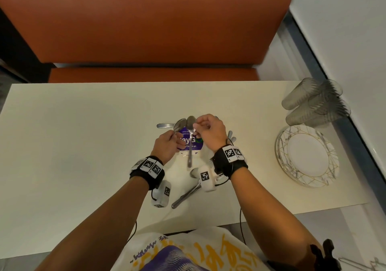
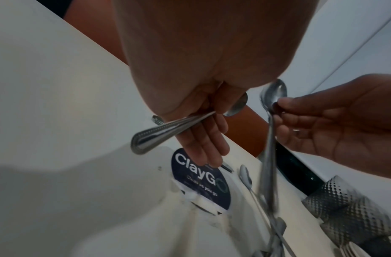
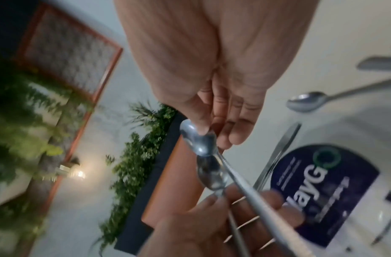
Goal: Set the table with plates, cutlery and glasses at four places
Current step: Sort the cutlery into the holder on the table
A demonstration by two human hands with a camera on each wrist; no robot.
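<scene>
My left hand (image 1: 170,143) grips a spoon (image 1: 180,124) by its handle, bowl pointing away, above the purple sticker (image 1: 193,142) at the table's middle. In the left wrist view that beaded handle (image 2: 159,133) lies across the curled fingers. My right hand (image 1: 198,127) pinches a second spoon (image 1: 190,145) by its bowl, the handle hanging down toward me. The right wrist view shows thumb and fingers on that bowl (image 3: 196,139), just above the left hand's spoon bowl (image 3: 212,175). A stack of gold-patterned plates (image 1: 325,178) and several textured glasses (image 1: 313,101) lying on their sides sit at the right.
A knife (image 1: 165,125) lies beyond the sticker, more cutlery (image 1: 184,196) under my right wrist, and a loose spoon (image 3: 306,103) beside the sticker. An orange bench (image 1: 146,30) runs along the white table's (image 1: 73,134) far side. A wall borders the right edge.
</scene>
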